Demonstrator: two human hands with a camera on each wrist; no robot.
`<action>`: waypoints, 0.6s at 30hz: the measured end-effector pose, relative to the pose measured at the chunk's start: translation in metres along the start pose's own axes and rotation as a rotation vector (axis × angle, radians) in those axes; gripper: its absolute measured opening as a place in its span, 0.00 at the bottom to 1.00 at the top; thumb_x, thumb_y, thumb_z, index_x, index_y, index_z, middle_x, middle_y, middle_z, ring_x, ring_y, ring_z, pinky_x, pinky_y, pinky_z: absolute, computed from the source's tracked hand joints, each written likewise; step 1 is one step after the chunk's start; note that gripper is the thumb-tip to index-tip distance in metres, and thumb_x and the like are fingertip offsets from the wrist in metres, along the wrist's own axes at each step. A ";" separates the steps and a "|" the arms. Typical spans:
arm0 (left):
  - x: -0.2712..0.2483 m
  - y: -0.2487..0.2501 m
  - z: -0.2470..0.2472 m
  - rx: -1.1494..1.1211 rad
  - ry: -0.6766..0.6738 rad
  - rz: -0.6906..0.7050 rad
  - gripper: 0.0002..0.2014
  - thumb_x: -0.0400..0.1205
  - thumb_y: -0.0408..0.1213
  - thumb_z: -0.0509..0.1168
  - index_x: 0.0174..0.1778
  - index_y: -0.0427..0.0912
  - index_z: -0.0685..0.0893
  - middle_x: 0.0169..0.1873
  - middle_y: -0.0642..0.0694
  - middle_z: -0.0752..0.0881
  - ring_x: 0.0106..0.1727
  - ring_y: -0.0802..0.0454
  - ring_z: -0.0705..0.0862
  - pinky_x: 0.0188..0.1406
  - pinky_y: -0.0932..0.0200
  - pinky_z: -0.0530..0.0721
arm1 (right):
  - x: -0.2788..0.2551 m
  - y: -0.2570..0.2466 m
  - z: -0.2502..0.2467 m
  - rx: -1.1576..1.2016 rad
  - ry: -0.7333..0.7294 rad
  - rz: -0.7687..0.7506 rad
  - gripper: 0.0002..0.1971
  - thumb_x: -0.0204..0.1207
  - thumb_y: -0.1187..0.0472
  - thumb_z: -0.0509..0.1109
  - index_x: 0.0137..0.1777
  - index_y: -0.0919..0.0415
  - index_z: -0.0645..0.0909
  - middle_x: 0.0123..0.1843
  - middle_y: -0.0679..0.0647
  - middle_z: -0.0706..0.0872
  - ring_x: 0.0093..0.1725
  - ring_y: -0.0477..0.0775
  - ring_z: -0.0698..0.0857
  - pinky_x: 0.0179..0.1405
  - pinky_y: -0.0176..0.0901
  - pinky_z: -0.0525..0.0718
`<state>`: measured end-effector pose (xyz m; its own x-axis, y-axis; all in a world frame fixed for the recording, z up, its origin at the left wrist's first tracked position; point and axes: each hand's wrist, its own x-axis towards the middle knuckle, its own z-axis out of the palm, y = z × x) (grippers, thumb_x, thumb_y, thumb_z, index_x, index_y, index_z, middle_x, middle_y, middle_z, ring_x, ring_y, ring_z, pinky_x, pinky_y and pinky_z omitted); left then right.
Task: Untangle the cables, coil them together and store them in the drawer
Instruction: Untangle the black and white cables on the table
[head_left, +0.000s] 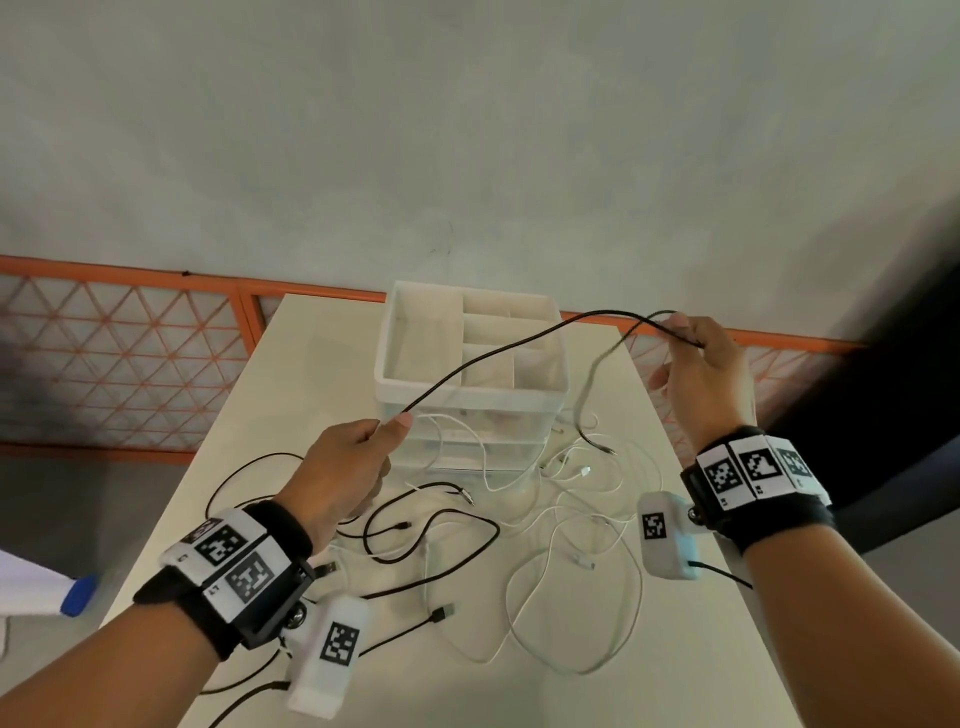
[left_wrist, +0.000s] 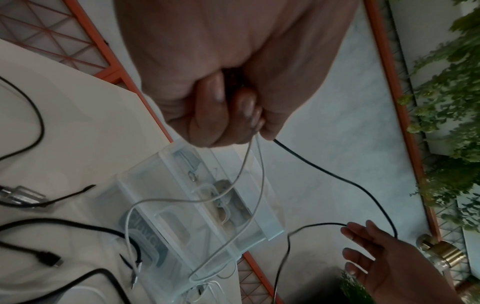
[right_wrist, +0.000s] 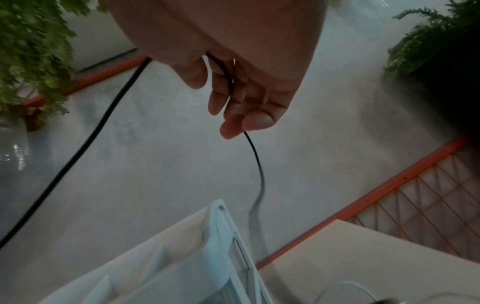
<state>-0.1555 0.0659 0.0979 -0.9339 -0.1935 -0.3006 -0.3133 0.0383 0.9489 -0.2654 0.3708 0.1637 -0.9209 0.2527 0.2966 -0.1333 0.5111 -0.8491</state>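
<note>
A thin black cable stretches in the air above the white drawer unit between both hands. My left hand grips one stretch of it in a fist; the left wrist view shows this left hand also holding a loop of white cable. My right hand, raised to the right of the unit, pinches the black cable between thumb and fingers. The cable's tail hangs from there to the table. Loose black cables and white cables lie tangled in front of the unit.
The cream table is narrow, with its edges close on both sides. An orange mesh railing runs behind it, with plants beyond. The unit's top tray has open compartments. A blue and white object sits off the table's left.
</note>
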 end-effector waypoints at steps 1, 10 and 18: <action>-0.001 0.002 0.000 0.007 -0.018 -0.012 0.24 0.84 0.52 0.66 0.28 0.49 0.62 0.21 0.53 0.62 0.25 0.52 0.53 0.24 0.57 0.51 | 0.002 0.006 0.003 0.009 -0.010 0.010 0.08 0.84 0.48 0.61 0.46 0.41 0.81 0.42 0.57 0.90 0.34 0.50 0.87 0.53 0.57 0.84; -0.006 0.011 0.006 0.073 -0.051 0.061 0.21 0.86 0.53 0.63 0.36 0.38 0.83 0.20 0.50 0.64 0.22 0.51 0.56 0.22 0.61 0.55 | 0.017 0.042 0.020 0.014 -0.227 -0.001 0.30 0.78 0.65 0.71 0.77 0.42 0.71 0.75 0.55 0.80 0.53 0.55 0.88 0.52 0.56 0.88; -0.018 0.014 0.019 0.425 -0.140 0.254 0.22 0.86 0.53 0.63 0.33 0.40 0.82 0.17 0.57 0.69 0.19 0.60 0.66 0.23 0.66 0.66 | -0.068 0.014 0.026 -0.106 -0.700 -0.078 0.38 0.70 0.57 0.82 0.78 0.35 0.70 0.35 0.47 0.85 0.31 0.42 0.80 0.39 0.37 0.80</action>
<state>-0.1464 0.0887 0.1148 -0.9946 0.0061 -0.1033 -0.0885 0.4676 0.8795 -0.2146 0.3391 0.1205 -0.9340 -0.3565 -0.0256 -0.2046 0.5922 -0.7794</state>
